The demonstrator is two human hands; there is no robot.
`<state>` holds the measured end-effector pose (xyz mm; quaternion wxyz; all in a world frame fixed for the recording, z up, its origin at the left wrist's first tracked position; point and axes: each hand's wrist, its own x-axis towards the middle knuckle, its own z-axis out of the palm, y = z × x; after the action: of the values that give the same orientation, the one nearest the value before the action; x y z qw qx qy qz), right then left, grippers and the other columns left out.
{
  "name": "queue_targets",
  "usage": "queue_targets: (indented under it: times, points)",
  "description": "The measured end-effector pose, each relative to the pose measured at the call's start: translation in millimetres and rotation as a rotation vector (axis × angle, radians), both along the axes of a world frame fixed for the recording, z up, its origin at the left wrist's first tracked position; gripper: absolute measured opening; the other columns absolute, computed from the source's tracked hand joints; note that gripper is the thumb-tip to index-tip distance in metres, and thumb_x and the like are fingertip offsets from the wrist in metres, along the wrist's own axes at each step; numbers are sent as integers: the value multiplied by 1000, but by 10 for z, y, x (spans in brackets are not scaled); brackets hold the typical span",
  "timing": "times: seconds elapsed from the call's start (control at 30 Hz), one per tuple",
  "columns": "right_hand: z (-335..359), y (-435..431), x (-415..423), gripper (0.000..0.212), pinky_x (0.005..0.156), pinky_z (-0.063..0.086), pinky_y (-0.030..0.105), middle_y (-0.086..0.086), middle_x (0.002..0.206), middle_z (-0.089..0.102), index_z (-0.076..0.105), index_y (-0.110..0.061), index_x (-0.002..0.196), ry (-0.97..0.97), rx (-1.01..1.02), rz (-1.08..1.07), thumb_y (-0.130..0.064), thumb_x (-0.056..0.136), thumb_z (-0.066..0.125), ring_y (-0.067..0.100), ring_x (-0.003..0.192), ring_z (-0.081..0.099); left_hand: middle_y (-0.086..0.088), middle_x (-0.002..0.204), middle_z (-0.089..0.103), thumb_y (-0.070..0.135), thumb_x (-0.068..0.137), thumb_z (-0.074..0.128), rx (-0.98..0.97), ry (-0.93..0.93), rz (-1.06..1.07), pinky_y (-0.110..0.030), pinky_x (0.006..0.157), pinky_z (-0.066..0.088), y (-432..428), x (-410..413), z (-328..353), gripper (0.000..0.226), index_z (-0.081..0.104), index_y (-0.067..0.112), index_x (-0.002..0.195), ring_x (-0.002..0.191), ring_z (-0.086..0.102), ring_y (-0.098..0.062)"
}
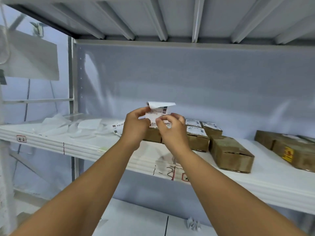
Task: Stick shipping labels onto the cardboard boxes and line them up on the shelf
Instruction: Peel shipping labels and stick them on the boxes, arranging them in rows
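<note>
- Left hand [136,125]: thumb and fingers clamped on the left edge of a shipping label [159,113], held up just above the shelf [102,147].
- Right hand [170,129]: thumb and forefinger pinched together on the label's lower right part, other fingers curled.
- Backing paper [162,104]: peeled away and curled over at the label's top.
- On the label: a barcode near the right edge, print too small to read.
- Behind the hands, on the shelf: small labelled boxes [197,137] side by side (white labels on top, text unreadable).
- Just right of them: a plain brown box [230,152].
- Far right: a larger box [289,150] with a yellow and red mark on its side.
- Left on the shelf: loose white sheets [71,126] and a loose label [117,127].
- On the shelf's front edge: a handwritten mark [163,171] reading "1-2", and a red-framed tag [21,138].
</note>
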<state>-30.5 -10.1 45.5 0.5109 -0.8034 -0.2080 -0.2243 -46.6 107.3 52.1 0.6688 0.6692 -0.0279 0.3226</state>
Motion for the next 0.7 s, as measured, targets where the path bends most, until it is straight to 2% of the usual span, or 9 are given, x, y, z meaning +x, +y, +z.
queue_targets:
  times: [0.07, 0.17, 0.2, 0.27, 0.33, 0.43, 0.53, 0.63, 0.7]
  points:
    - [81, -187, 21, 22, 78, 28, 12, -3, 131, 33, 67, -21, 105, 22, 87, 10, -35, 93, 54, -20, 79, 44, -9, 114, 65, -14, 77, 44, -36, 3, -86, -40, 88, 50, -125, -33, 42, 47, 65, 16, 106, 101, 64, -29]
    - [213, -473, 52, 17, 86, 42, 23, -2, 114, 52, 68, -21, 105, 32, 166, 10, -25, 94, 55, 5, 91, 54, -15, 114, 63, -17, 79, 41, -14, 16, -259, -31, 76, 50, -363, -84, 75, 48, 63, 10, 111, 91, 63, -26]
    - [254, -573, 54, 16, 77, 46, 24, -4, 100, 57, 67, -21, 103, 52, 193, 27, -17, 94, 54, 12, 86, 56, -12, 110, 63, -18, 81, 41, -19, 27, -296, -26, 71, 49, -446, -107, 84, 47, 62, 9, 113, 85, 62, -22]
    - [321, -822, 73, 28, 57, 43, 15, -6, 84, 58, 65, -20, 103, 91, 246, 66, 1, 92, 50, 12, 70, 55, -9, 108, 59, -18, 83, 41, -56, 51, -365, -22, 69, 48, -624, -108, 101, 45, 59, 6, 117, 81, 59, -17]
    - [372, -1070, 70, 33, 56, 45, 14, -3, 86, 60, 64, -17, 107, 113, 290, 73, 7, 90, 49, 10, 69, 57, -10, 111, 56, -16, 84, 45, -79, 69, -428, -20, 71, 51, -810, -83, 116, 42, 57, 5, 119, 83, 59, -15]
    - [394, -1379, 125, 36, 79, 53, 25, 0, 101, 65, 63, -10, 119, 156, 314, 68, 8, 90, 51, 15, 84, 63, -9, 118, 56, -11, 86, 53, -73, 79, -469, -17, 75, 54, -1081, -44, 124, 39, 57, 7, 119, 87, 61, -14]
    - [372, -1702, 182, 33, 95, 51, 38, 9, 116, 65, 64, -8, 116, 197, 336, 42, 8, 91, 51, 26, 102, 65, -5, 116, 57, -8, 86, 57, 9, 96, -478, -19, 76, 55, -1358, 15, 105, 39, 58, 10, 121, 87, 62, -13]
    - [324, -1983, 216, 30, 95, 50, 41, 13, 112, 67, 67, -10, 106, 255, 357, 66, 9, 89, 52, 27, 94, 65, -2, 120, 59, -5, 84, 61, 91, 101, -462, -26, 87, 52, -1580, 137, 30, 41, 59, 16, 119, 91, 63, -13]
    - [266, -2100, 228, 33, 79, 55, 27, 15, 111, 66, 65, -5, 112, 284, 351, 81, 12, 87, 52, 20, 84, 64, 1, 121, 59, 0, 84, 63, 135, 110, -433, -29, 94, 48, -1675, 201, -27, 42, 60, 21, 120, 101, 62, -15]
